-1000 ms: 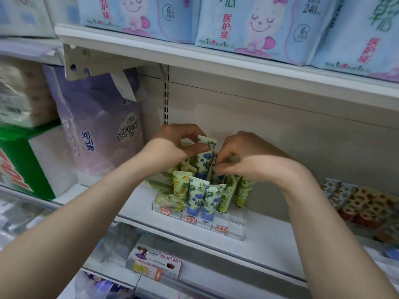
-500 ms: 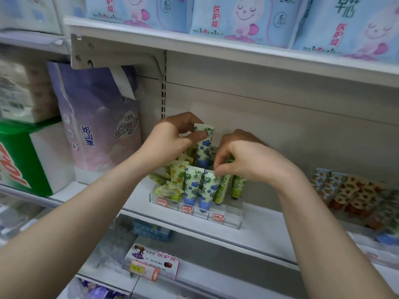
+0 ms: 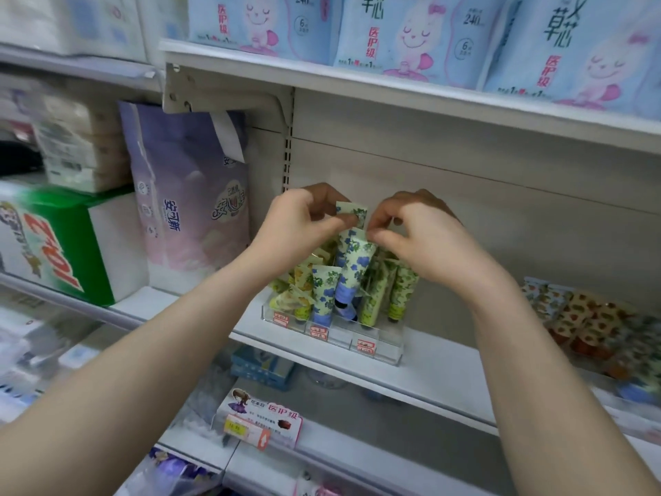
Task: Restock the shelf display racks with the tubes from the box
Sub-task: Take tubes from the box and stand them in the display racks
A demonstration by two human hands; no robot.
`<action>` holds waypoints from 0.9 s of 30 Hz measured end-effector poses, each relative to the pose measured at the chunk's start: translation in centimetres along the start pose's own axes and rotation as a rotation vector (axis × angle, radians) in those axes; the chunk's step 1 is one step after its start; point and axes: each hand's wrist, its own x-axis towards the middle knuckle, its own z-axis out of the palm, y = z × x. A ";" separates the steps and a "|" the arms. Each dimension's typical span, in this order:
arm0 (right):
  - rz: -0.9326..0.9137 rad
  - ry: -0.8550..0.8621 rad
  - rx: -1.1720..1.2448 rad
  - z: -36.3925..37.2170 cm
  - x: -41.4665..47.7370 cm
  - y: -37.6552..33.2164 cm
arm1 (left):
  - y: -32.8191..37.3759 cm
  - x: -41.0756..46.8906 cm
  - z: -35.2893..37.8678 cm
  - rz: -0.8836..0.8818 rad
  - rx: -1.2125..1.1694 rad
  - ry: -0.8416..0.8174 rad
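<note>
A clear acrylic display rack (image 3: 388, 349) stands on the white shelf (image 3: 440, 374) and holds several small flower-printed tubes. My left hand (image 3: 300, 223) pinches the crimped top of a tube with blue flowers (image 3: 352, 211) at the back of the rack. My right hand (image 3: 415, 234) pinches the top of a second blue-flower tube (image 3: 354, 266), lifted and tilted above the front row. Yellow-print tubes (image 3: 300, 281) lean at the rack's left and green-print tubes (image 3: 400, 288) stand at its right. The box is not in view.
A purple tissue pack (image 3: 193, 195) and a green-and-white carton (image 3: 60, 245) stand left of the rack. Patterned packets (image 3: 586, 320) lie to the right. Blue packs (image 3: 411, 34) fill the shelf above, whose bracket (image 3: 221, 98) juts out overhead. A lower shelf carries a price card (image 3: 261, 417).
Both hands have risen a little with their tube tops. A blue-flower tube has come up out of the front row under my right hand. The camera has shifted left.
</note>
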 end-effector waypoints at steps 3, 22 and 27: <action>0.034 -0.016 -0.018 -0.1 -0.5 -0.2 | 0.0 0.0 -0.3 -0.001 0.004 0.009; 0.400 -0.072 -0.277 -1.8 -6.7 3.7 | -0.1 0.7 1.6 -0.018 -0.131 -0.049; 0.438 -0.066 -0.281 -1.3 -7.2 3.9 | 0.0 0.7 2.0 -0.039 -0.126 -0.063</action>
